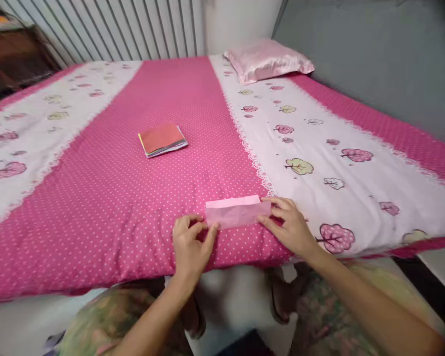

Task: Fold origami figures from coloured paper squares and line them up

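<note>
A folded sheet of pink paper [238, 213] is held just over the front edge of the bed, its long side running left to right. One layer of it looks lighter along the top. My left hand [193, 242] pinches the lower left corner between thumb and fingers. At the other end, my right hand [287, 225] grips the right edge, with the thumb in front and the fingers behind. Farther back on the bed lies a stack of coloured paper [161, 139], an orange-red sheet on top.
The bed has a pink dotted cover [133, 198] with white tree-printed bands. A pink satin pillow [269, 59] rests at the far right, near a grey wall panel [374, 64]. White vertical slats [133, 29] stand behind, and a brown piece of furniture [15, 54] at far left.
</note>
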Available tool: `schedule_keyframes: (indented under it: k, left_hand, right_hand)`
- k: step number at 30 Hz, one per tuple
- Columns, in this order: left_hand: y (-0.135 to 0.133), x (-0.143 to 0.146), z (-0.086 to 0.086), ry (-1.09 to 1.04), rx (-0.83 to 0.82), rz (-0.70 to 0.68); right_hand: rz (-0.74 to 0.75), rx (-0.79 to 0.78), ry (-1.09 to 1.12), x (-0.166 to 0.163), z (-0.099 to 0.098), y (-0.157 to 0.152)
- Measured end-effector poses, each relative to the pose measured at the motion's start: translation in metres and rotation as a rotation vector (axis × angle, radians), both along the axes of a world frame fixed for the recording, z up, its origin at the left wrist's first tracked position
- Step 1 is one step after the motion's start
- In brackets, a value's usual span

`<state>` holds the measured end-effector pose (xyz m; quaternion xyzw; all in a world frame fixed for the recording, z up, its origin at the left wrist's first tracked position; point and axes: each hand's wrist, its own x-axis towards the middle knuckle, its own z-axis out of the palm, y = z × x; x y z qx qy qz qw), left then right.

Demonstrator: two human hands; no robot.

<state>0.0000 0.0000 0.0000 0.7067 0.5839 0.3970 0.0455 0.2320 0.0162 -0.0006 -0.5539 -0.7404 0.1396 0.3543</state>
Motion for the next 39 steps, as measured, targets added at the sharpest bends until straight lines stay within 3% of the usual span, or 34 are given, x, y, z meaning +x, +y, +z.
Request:
schedule_keyframes:
  k: [4,7,9,11,13,15,19,26,32,35,39]
  left_hand:
    - [0.002,0.010,0.002,0.100,-0.058,0.126]
    - [0.003,0.013,-0.001,0.135,0.057,0.167]
    - [0.004,0.014,-0.003,0.203,0.191,0.042]
    - [0.005,0.017,-0.006,0.336,0.245,-0.251]
    - [0.005,0.022,-0.007,0.452,0.182,-0.495]
    - [0.004,0.027,-0.008,0.507,0.075,-0.535]
    - [-0.002,0.030,-0.004,0.528,-0.078,-0.444]
    - [-0.007,0.018,0.006,0.491,-0.184,-0.269]
    - [-0.005,0.002,0.006,0.421,-0.183,-0.146]
    - [-0.004,-0.005,0.012,0.265,-0.178,-0.103]
    - [-0.006,-0.008,0.024,-0.153,-0.186,0.072]
  right_hand:
    - [-0.137,0.002,0.002,-0.004,-0.002,0.000]
    - [-0.198,0.031,-0.020,-0.008,0.000,0.000]
    - [-0.192,0.089,-0.091,-0.012,0.003,-0.002]
    - [-0.138,0.165,-0.213,-0.018,0.007,-0.004]
    - [-0.020,0.201,-0.343,-0.024,0.009,-0.006]
    - [0.146,0.154,-0.438,-0.030,0.010,-0.008]
    - [0.319,-0.040,-0.535,-0.032,0.012,-0.008]
    - [0.243,-0.168,-0.600,-0.009,0.017,-0.002]
    - [0.313,-0.211,-0.454,0.014,0.028,0.009]
    - [0.321,-0.183,-0.331,0.019,0.030,0.011]
    - [0.330,-0.104,-0.236,0.017,0.028,0.014]
